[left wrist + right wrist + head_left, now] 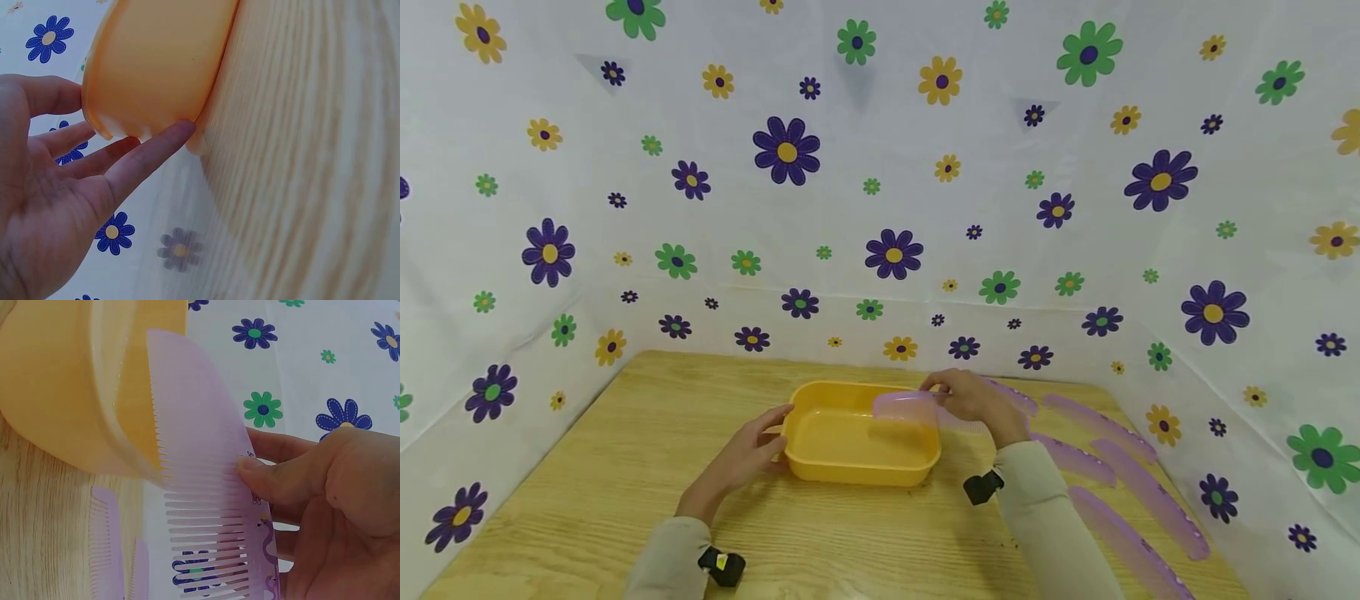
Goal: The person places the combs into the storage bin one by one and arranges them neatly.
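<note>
- my right hand (970, 396) is pinching a purple comb (906, 406) by its back, thumb on one side and fingers on the other, closing right down on it.
- the comb is hanging across the right rim of the yellow tub (865, 475), one end inside, teeth pointing down; i can't tell if it is touching the rim.
- it is looking thin, light and smooth, so i am guessing it could slip if i pinch too softly.
- its body is looking stiff, but the teeth are looking thin and easy to snap, so the back is seeming the best place to hold.
- my right arm is slanting in from the right, with the hand pointing left.
- my left hand (53, 190) is spreading its fingers wide and nearly straight, touching the tub's left end.
- more combs (1152, 494) are lying on the table (820, 542) to my right.
</note>
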{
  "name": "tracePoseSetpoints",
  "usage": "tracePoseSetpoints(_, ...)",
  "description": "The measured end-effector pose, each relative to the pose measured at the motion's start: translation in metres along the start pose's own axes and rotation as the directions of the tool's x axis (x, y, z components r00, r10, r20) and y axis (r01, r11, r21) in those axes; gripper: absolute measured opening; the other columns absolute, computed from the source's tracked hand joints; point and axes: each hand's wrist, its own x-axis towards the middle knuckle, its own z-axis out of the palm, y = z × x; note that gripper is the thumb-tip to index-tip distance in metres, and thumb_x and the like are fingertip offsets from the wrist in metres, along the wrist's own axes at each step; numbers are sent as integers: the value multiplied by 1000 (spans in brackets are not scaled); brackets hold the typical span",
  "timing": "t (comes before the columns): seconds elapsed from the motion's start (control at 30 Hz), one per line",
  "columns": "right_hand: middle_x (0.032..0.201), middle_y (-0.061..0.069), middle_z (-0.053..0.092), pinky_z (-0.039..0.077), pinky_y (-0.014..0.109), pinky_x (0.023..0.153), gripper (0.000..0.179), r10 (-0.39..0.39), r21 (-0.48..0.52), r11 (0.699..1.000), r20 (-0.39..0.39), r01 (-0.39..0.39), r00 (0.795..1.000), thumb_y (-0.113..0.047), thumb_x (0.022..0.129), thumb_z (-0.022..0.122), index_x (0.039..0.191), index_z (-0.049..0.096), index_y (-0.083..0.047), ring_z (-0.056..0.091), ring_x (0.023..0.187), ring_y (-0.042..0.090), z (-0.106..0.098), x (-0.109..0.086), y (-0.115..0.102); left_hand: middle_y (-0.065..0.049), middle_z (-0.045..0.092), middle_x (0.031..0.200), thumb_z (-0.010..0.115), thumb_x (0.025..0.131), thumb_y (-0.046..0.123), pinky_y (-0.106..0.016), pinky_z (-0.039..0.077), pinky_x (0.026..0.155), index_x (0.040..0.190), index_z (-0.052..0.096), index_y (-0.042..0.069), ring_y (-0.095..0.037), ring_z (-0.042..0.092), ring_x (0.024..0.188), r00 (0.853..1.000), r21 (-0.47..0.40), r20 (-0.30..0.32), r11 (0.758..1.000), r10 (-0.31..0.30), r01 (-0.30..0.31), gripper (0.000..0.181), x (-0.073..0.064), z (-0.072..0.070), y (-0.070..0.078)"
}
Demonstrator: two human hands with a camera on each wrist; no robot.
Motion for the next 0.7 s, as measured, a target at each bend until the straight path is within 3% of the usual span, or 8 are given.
tracePoseSetpoints(0.7, 124, 16, 68, 55, 50, 107, 38, 25, 91, 995, 88, -33, 996, 5, 99, 52, 124, 72, -15, 61, 109, 30, -2, 15, -23, -31, 33, 161, 49, 106, 9, -43, 64, 91, 161, 29, 4, -51, 50, 139, 1000, -10, 8, 1000, 5, -5, 59, 0, 0, -1)
